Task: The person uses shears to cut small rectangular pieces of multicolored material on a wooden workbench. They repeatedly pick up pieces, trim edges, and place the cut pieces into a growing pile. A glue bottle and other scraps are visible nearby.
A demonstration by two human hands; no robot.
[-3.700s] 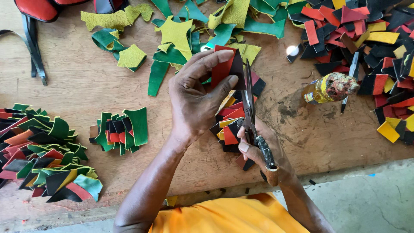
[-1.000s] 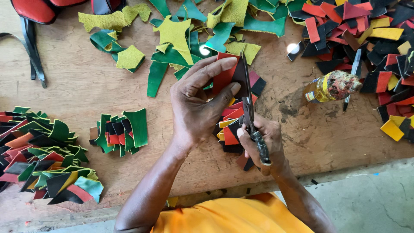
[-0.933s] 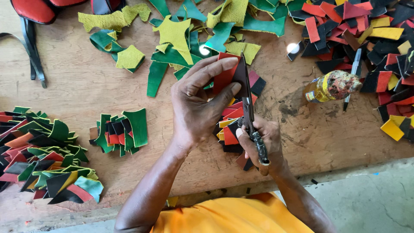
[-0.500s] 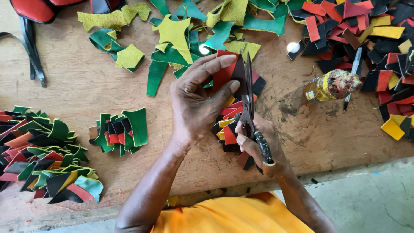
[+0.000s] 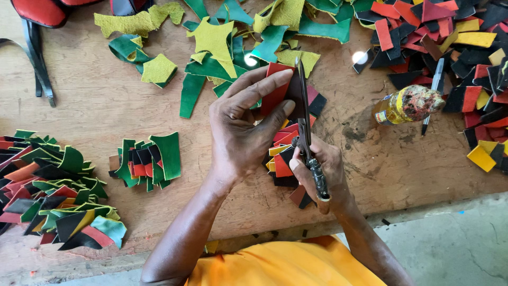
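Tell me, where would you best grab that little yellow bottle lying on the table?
Probably around its yellow body, coming down from above. The bottle lies on its side on the wooden table, apart from both hands, so its round sides are open to pinch. Its crusted cap end looks messy and lumpy, a poorer place to hold.

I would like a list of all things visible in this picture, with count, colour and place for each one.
red piece: one, red, held at centre
scissors: one pair, dark metal, centre
scrap heaps: several, green, red, black, yellow, around the table
bottle: one, yellowish, lying right of centre
table: one, brown wood
straps: dark, top left
left hand: holds the red piece
right hand: grips the scissors
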